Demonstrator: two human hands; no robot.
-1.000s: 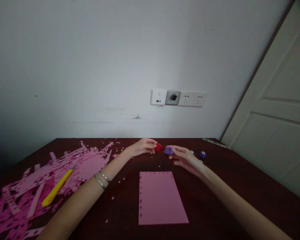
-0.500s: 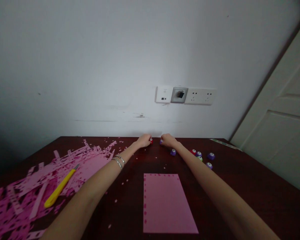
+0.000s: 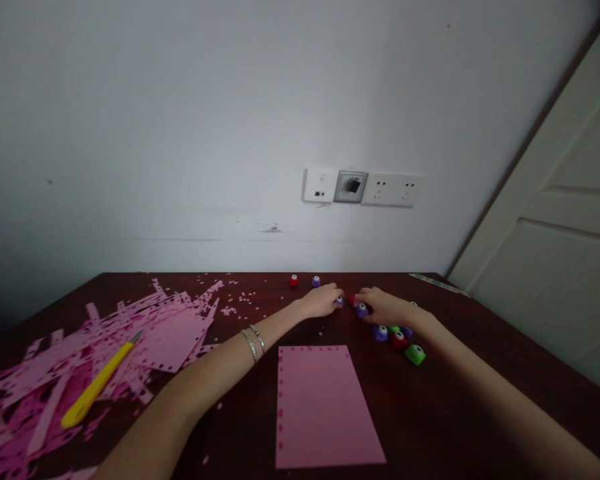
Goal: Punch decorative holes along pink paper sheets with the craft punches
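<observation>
Through the head camera I read a clock face centred on the pink sheet (image 3: 329, 407), twelve toward the wall. The sheet lies flat on the dark red-brown table (image 3: 460, 407), darker pink spots along its left and top edges.

At twelve I have my left hand (image 3: 323, 301), fingertips pressed together on a small purple eye-marked piece (image 3: 339, 302). Two bracelets (image 3: 253, 343) circle that wrist. At one o'clock my right hand (image 3: 383, 304) curves its thumb and fingers around a second purple piece (image 3: 362, 310), a red piece (image 3: 352, 301) right beside its fingertips; I cannot tell whether the grip is firm or loose, or which of these two it bears on.

Farther out, between eleven and twelve, a red eye-marked piece (image 3: 294, 281) and a purple eye-marked piece (image 3: 317, 281) stand apart near the wall (image 3: 205, 133). At two o'clock, below my right wrist, a cluster of purple, red and green pieces (image 3: 399, 340) sits close together, partly hidden by the forearm.

From nine to ten I have a heap of pink paper scraps (image 3: 175, 337), with a yellow-handled knife (image 3: 100, 383) lying on it, blade pointing away toward the wall. Wall sockets (image 3: 393, 189) show beyond the hands, toward twelve.
</observation>
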